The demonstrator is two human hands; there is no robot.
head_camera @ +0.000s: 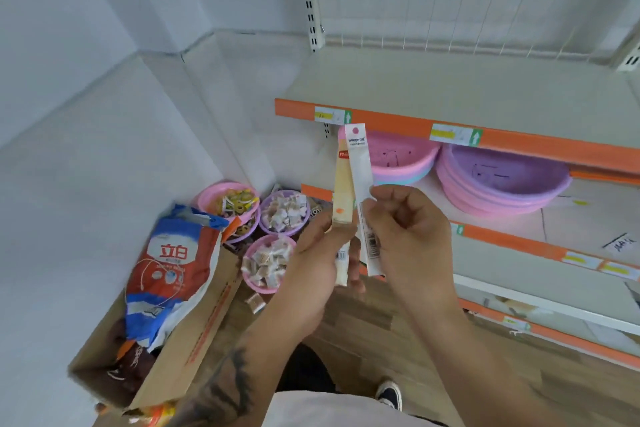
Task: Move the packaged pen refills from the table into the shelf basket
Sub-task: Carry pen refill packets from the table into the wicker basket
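A person stands facing a set of store shelves with orange edge strips, looking down at both hands held up at chest height. Each hand holds a slim packaged pen refill, both upright, long axes nearly vertical and leaning slightly to the left.

The left hand (320, 250) grips a yellowish refill pack (343, 184) near its lower end, fingers curled round it. The right hand (405, 232) pinches a white refill pack (360, 166) about midway, thumb and fingers closed on it. The two packs sit side by side, touching or nearly so, the white one overlapping the yellowish one in front.

Directly behind the tops of the packs, on the shelf under the upper orange strip, sits a stack of pink baskets (401, 159). Just to the right of it is a stack of purple baskets (502, 180). The pink stack lies ahead of and slightly right of the hands, and the right hand is the nearer one. Reaching it likely means moving forward and tipping the packs flatter to pass under the shelf edge.

Low on the left, a cardboard box (194, 333) holds a red and blue detergent bag (169, 267). Small bowls of wrapped sweets (270, 263) sit beside it.
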